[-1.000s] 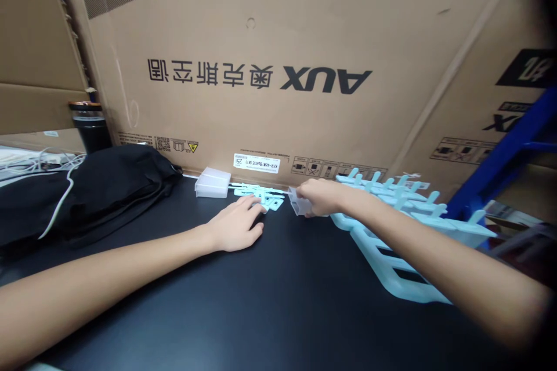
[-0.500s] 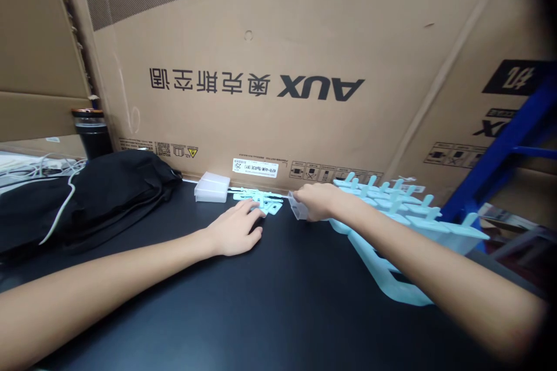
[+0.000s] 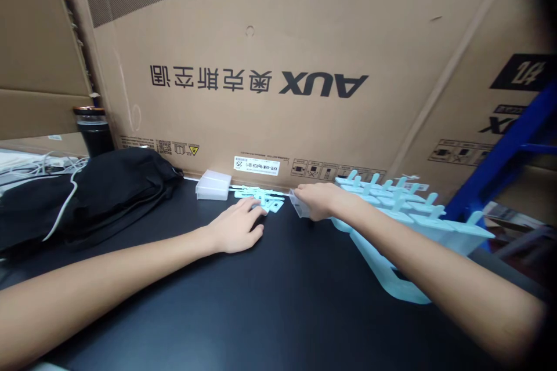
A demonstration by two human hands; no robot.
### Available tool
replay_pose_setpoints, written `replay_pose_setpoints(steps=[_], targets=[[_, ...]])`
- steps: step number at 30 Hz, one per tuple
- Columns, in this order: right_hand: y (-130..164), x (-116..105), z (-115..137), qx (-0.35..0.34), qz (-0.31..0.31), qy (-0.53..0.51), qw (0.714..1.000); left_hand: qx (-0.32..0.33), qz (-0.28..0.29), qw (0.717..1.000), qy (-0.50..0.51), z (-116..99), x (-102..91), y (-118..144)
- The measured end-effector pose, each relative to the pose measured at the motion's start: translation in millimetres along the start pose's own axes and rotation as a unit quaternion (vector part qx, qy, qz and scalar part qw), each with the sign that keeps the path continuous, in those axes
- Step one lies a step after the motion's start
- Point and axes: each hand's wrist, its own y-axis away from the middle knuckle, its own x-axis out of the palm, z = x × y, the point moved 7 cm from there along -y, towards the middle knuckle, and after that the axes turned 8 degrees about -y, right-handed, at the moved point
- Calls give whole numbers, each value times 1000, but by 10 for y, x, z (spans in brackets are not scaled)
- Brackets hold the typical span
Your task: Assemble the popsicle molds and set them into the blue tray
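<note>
Black bag far left of grips on counter; dark tumbler behind it; cardboard box beyond.

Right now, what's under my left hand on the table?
The left hand rests on the black table; its fingertips touch pale blue plastic pieces. Anything beneath the palm is hidden.

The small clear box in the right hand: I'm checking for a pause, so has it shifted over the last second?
No. The small clear box in the right hand sits as before, just right of the pale blue flat pieces and below the carton's white label.
</note>
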Motion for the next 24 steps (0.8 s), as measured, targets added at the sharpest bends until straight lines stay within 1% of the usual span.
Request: replay_pose_setpoints(steps=[4, 14, 24], targets=[[14, -27, -31, 1, 5, 5, 1000, 1, -4, 1000, 5, 13, 9, 1], [19, -71, -80, -10, 6, 6, 1000, -14, 14, 1000, 18, 36, 56, -4], [-10, -62, -137, -13, 20, -52, 998, -14, 10, 1000, 23, 38, 33, 5]])
